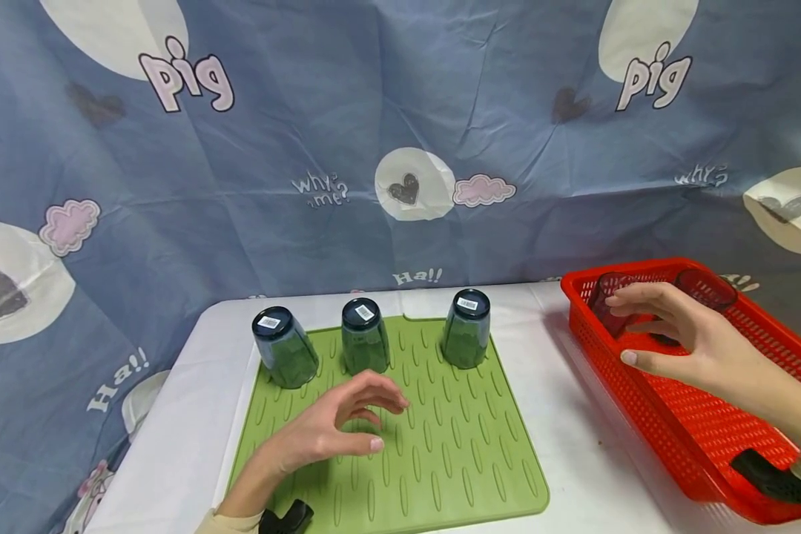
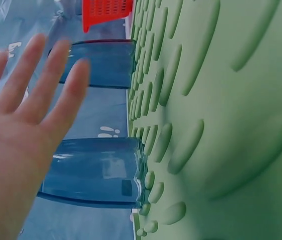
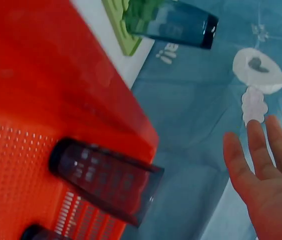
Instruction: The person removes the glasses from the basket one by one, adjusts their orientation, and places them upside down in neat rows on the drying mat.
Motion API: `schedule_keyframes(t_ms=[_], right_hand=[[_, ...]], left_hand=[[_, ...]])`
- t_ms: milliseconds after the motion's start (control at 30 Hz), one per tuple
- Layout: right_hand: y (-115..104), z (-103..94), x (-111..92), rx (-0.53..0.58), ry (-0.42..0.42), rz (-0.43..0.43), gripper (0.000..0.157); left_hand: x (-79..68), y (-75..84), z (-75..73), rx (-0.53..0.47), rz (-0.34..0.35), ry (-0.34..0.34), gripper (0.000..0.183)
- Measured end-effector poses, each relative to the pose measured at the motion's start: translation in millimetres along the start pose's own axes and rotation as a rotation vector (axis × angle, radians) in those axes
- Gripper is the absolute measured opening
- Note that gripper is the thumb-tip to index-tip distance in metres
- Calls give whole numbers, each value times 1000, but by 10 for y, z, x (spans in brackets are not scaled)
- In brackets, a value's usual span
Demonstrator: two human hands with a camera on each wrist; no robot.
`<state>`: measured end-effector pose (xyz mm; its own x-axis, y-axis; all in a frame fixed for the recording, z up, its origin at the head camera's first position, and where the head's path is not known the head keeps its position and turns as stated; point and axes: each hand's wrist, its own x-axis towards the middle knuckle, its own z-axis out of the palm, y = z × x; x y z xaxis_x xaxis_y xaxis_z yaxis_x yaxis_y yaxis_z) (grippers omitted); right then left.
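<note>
Nearest the camera, the left hand [image 1: 323, 430] hangs over a green mat [image 1: 434, 460], its fingers loosely bowed and the thumb well apart from them, with nothing held. Behind it, along the mat's far part, three clear bluish glasses stand mouth down: one at the left [image 1: 287, 356], one in the middle [image 1: 366, 341] and one at the right [image 1: 467, 334], the last set wider apart than the other two. Off to the right on the white bench [image 1: 561, 445] sits a red basket [image 1: 641, 411], with two more glasses inside, mouth up, a near one [image 1: 612, 320] by the left wall and a farther one [image 1: 710, 289] to its right. Over the basket is the right hand [image 1: 704, 341], its fingers spread from the thumb and gripping nothing; the right wrist view shows it apart from the near glass. Judging by this layout, the work with the glasses looks partly done: three are set down on the mat, and the two in the basket seem to be what is left.
</note>
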<state>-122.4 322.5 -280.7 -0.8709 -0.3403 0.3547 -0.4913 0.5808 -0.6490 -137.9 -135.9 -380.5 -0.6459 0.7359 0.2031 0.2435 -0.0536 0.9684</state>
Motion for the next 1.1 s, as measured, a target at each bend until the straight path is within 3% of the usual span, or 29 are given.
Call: schedule_keyframes(t_ms=[133, 267, 400, 633, 1100], right_hand=[[66, -51, 25, -28, 15, 27, 67], [136, -101, 31, -47, 45, 52, 63], [225, -146, 39, -44, 70, 69, 61], [415, -199, 78, -56, 96, 104, 59], [778, -301, 154, -84, 119, 184, 61]], left_hand=[[1, 15, 6, 28, 54, 82, 54], [7, 26, 2, 39, 87, 86, 52], [16, 33, 7, 73, 42, 91, 48], [24, 20, 24, 252, -78, 187, 48], [23, 11, 35, 201, -87, 147, 50]])
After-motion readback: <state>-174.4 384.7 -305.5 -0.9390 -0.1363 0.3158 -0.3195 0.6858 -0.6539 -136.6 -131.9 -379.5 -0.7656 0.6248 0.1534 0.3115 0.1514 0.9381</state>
